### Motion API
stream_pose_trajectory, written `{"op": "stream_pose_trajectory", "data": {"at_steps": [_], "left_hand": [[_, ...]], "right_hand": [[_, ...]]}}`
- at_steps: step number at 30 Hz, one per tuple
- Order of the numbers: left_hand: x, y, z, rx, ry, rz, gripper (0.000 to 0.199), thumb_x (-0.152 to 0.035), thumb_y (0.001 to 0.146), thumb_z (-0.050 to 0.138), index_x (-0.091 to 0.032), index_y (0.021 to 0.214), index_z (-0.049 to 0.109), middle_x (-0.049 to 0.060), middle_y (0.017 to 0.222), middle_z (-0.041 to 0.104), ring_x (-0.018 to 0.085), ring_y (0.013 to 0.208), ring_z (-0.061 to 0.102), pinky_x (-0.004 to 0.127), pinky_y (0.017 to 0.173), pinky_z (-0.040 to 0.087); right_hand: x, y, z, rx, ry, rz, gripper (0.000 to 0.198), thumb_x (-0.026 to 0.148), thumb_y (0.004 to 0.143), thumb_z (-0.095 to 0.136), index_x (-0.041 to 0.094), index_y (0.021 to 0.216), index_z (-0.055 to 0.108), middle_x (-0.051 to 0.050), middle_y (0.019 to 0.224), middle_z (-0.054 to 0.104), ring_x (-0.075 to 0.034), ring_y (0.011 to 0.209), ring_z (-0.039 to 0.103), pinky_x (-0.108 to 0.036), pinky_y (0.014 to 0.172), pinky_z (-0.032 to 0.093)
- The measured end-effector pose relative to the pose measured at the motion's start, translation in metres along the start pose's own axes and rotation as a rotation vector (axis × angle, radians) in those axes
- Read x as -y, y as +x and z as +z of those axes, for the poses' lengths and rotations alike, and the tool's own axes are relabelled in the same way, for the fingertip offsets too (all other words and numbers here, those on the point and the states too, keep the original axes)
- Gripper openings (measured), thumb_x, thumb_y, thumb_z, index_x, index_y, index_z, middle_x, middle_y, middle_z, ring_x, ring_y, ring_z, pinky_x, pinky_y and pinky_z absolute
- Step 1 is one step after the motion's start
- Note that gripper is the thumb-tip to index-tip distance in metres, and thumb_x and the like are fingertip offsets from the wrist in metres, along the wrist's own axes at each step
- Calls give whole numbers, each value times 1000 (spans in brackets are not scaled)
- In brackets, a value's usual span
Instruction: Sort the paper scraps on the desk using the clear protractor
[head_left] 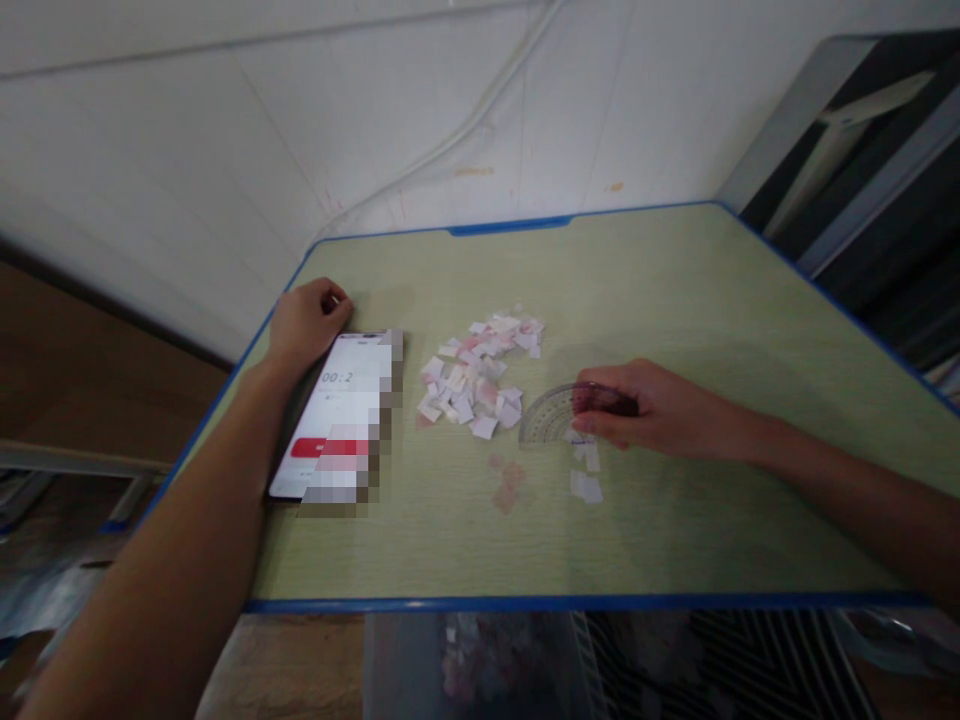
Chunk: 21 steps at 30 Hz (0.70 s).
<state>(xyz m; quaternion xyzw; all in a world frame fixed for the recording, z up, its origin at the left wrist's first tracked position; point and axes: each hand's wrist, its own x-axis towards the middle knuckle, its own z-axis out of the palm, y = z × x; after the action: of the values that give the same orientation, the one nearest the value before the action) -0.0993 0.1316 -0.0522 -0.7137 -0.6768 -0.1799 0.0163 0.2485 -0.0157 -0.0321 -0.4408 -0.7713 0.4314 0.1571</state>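
My right hand (pixel 637 405) grips a clear plastic protractor (pixel 551 412), its curved edge toward the left. Just left of it lies a loose heap of small torn paper pieces (pixel 472 380), white and pinkish. Below the protractor are a few white paper scraps (pixel 586 487), partly covered by the hand. A small group of pink scraps (pixel 508 483) lies apart, nearer the front. My left hand (pixel 309 318) rests on the table's left side with fingers curled; I cannot make out anything in them. Beside it is a phone (pixel 345 375) with a lit timer screen.
The pale green table (pixel 712 520) has a blue rim and stands against a white wall (pixel 420 110) with a cable. Below the front edge is a translucent bin (pixel 480 665) containing scraps. A dark framed object (pixel 862 150) leans at the right; brown furniture (pixel 97 370) stands left.
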Motion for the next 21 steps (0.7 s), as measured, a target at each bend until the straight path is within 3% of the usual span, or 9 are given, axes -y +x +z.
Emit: {"op": "stream_pose_trajectory", "data": {"at_steps": [21], "left_hand": [[-5, -2, -5, 4, 17, -13, 28, -32, 73, 45, -14, 87, 62, 4, 71, 57, 13, 64, 45, 25, 60, 34]], "right_hand": [[1, -1, -2, -19, -104, -68, 21, 34, 82, 51, 18, 68, 49, 6, 49, 43, -7, 43, 36, -22, 42, 25]]}}
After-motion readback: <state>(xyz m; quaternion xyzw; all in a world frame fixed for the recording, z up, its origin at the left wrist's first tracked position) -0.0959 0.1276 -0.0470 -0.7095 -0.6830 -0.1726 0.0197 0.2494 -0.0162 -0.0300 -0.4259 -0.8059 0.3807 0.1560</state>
